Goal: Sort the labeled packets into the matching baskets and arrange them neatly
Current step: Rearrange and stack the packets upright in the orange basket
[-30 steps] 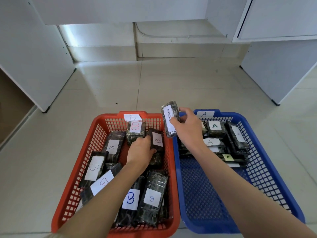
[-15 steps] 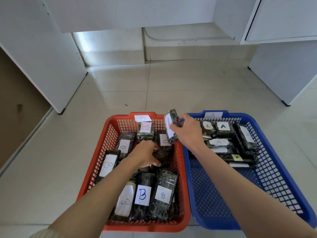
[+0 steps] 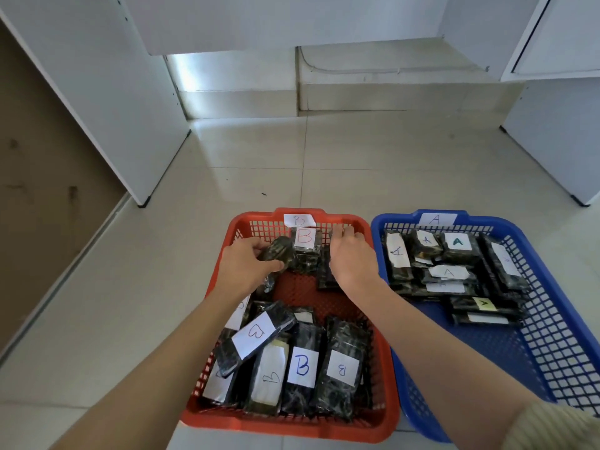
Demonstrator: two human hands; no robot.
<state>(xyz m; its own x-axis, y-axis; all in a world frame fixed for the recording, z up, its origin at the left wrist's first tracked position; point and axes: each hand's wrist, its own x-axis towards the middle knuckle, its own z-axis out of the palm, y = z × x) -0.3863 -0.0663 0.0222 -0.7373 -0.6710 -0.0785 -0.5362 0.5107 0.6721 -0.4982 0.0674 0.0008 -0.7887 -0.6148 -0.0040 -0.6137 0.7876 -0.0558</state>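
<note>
Head view: at the far end of the red basket, tagged B, the left hand grips a dark packet beside a red-B packet. The right hand curls over that corner; whether it pinches anything I cannot tell. At the right of the frame, the blue basket, tagged A, holds the A packets, with white cabinet panels behind.

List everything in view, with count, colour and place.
red plastic mesh basket: one, red, floor, left.
blue plastic mesh basket: one, blue, right beside it.
dark wrapped packets labelled B: about ten, black, in red basket.
dark wrapped packets labelled A: about eight, black, blue basket.
white paper rim labels: two, white, far rims.
beige tiled floor: one, beige, underneath.
white cabinet panels: several, white, around.
left hand: grips tilted packet.
right hand: fingers hold upright packet at red basket's back.
</note>
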